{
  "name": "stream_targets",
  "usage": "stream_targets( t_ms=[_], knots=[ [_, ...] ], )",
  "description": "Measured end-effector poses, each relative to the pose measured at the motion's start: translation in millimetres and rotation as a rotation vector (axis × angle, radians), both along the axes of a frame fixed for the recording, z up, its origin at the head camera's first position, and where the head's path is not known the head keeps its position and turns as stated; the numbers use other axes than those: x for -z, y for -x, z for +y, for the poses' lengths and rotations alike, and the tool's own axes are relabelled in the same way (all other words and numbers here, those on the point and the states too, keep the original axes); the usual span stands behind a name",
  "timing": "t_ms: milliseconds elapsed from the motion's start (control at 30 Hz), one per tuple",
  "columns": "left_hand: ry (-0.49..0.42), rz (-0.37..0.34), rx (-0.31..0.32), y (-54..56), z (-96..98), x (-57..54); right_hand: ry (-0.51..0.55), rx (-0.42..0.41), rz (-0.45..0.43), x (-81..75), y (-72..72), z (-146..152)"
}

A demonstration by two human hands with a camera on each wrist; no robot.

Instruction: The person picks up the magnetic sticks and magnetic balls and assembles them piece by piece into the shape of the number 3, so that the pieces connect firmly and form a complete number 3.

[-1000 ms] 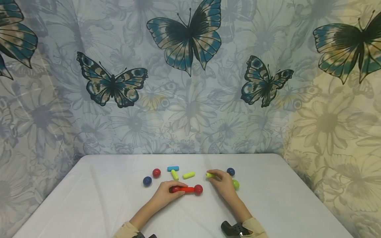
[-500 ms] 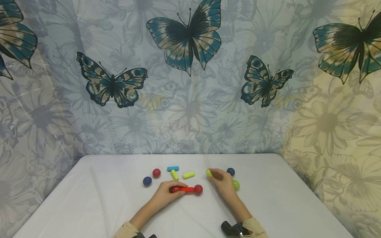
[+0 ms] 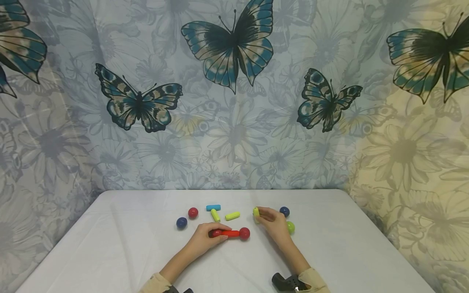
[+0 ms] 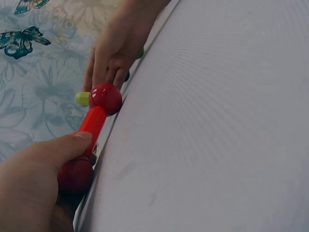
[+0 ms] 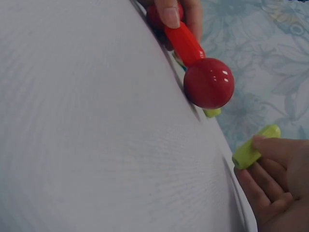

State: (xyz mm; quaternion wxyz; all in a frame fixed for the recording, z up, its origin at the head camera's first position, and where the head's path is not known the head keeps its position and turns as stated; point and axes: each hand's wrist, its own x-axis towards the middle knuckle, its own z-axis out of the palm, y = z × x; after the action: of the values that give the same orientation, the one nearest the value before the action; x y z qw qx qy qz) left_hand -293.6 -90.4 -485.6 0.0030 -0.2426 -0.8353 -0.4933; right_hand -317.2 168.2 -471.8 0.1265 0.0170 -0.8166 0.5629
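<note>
My left hand (image 3: 204, 237) grips a red stick (image 3: 231, 233) near its left end, with a red ball (image 3: 244, 233) at the right tip. A second red ball (image 4: 76, 175) at the other end is partly covered by that hand. Between thumb and fingers, my right hand (image 3: 274, 224) pinches a short yellow-green stick (image 5: 247, 154), which stands roughly upright in the head view. The red piece and the yellow-green stick are apart. Just right of the right hand lie a green ball (image 3: 290, 227) and a dark blue ball (image 3: 284, 211).
Behind the left hand lie a blue stick (image 3: 213, 207) and two yellow-green sticks, one slanted (image 3: 215, 215) and one nearly level (image 3: 232, 215). Another red ball (image 3: 192, 213) and dark blue ball (image 3: 181, 222) sit to the left. A white table (image 3: 121, 244) meets a butterfly-patterned backdrop (image 3: 234, 134).
The yellow-green stick in my right hand has turned from lying sideways to nearly upright. My left hand and the red piece have stayed in place.
</note>
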Motion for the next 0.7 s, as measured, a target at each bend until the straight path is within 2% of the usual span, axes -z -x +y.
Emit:
stream_targets(
  t_ms=[367, 700],
  knots=[
    [0.008, -0.004, -0.006, -0.1, -0.3, -0.1, 0.141, -0.043, -0.068, -1.0, -1.7, -8],
    [0.015, 0.001, -0.001, -0.4, -0.6, -2.3, 0.206, -0.054, -0.136, -2.2, -4.3, -15]
  ],
)
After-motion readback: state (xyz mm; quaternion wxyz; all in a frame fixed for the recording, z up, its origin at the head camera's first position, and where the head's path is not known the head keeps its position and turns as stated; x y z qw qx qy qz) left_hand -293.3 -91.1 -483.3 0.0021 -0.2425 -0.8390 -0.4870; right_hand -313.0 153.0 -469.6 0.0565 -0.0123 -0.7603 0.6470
